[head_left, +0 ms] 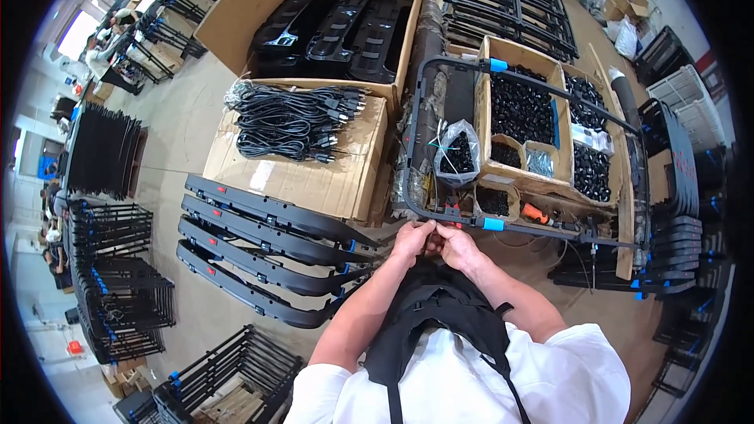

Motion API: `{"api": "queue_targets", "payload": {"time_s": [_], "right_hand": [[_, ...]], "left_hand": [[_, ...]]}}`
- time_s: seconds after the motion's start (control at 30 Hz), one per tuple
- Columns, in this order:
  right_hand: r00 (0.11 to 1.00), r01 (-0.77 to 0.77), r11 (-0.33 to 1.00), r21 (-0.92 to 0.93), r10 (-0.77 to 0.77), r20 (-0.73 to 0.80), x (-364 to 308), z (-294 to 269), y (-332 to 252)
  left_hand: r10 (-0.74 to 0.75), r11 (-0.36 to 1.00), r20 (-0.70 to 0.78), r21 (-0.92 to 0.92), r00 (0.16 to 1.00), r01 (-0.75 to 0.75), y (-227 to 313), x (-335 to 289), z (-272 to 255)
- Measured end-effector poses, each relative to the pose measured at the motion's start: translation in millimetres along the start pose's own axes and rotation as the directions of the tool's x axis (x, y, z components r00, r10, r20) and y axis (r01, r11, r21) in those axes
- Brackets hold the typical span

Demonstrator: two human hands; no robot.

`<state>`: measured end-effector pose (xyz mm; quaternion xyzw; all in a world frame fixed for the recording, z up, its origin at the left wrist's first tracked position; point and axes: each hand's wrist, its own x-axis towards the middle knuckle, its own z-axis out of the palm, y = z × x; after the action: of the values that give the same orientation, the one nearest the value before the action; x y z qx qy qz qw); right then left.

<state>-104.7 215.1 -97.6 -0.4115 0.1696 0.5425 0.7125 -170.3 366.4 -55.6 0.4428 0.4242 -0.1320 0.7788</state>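
Observation:
My left hand [412, 242] and my right hand [458, 249] meet in front of my body, fingers bent and pinched close together. Whatever small thing is between them is hidden by the fingers. They are right at the near edge of a black tubular frame [542, 231], close to its rounded left corner. A blue sleeve [493, 224] wraps the near rail just right of my hands, and another sits on the far rail. The frame lies across the bench, over a wooden parts box [485, 166]. A small red part [453, 215] shows on the near rail beside my fingertips.
A clear bag of black parts [459, 159] and an orange tool [536, 213] lie within the frame's outline. Coiled black cables [294, 119] rest on a cardboard box [345, 184] at left. Curved black panels [263, 212] are stacked nearer. People work far left.

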Motion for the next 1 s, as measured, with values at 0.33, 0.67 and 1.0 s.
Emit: {"api": "queue_targets", "payload": {"time_s": [0.33, 0.67, 1.0], "right_hand": [[0.926, 0.278, -0.139, -0.95, -0.224, 0.304, -62.8, 61.2, -59.3], [0.819, 0.473, -0.8, -0.369, 0.245, 0.519, -31.3, 96.1, -82.0], [0.645, 0.698, -0.625, -0.35, 0.334, 0.688, -21.2, 92.9, -110.7]], "left_hand": [[0.249, 0.96, 0.007, 0.132, 0.968, -0.248, -53.9, -3.4, -15.6], [0.591, 0.744, -0.139, 0.474, 0.794, -0.471, -67.7, -21.4, 1.0], [0.542, 0.82, -0.11, 0.284, 0.833, -0.496, -62.1, -20.4, -13.7]]}}
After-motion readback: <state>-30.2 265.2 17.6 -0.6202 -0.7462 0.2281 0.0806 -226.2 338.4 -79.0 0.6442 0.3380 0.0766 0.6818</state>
